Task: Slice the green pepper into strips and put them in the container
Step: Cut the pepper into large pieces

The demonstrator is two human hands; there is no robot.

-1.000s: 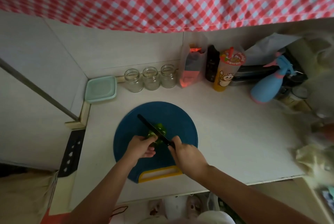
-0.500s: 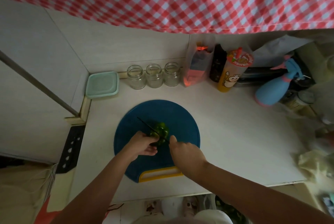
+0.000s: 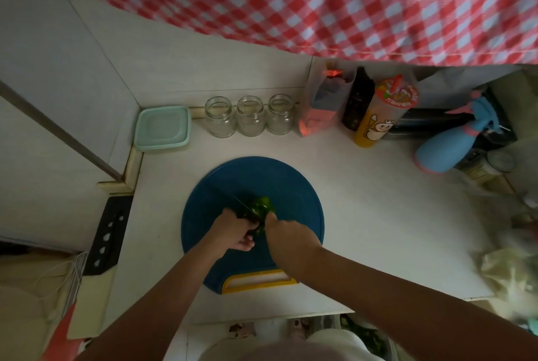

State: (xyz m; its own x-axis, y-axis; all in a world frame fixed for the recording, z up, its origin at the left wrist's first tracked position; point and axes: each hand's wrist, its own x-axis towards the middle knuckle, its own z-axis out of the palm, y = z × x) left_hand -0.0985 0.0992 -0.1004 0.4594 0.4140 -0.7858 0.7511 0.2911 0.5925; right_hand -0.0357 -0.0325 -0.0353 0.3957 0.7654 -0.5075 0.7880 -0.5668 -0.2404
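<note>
L grip (image 3: 233,229): fingers curled on green pepper (image 3: 263,205), mid blue board (image 3: 276,177).
R grip (image 3: 286,234): closed round knife (image 3: 242,205), blade against pepper.
Container (image 3: 161,127): far left on tabletop (image 3: 378,215), apart from board.

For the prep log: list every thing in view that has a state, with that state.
green pepper, on the cutting board, under the knife
knife, blade edge-down on the green pepper
left hand, holds the green pepper
right hand, grips the knife
container, lid on, by the wall
glass jars, upright, lidless, empty
cup, upright, top sealed
</note>
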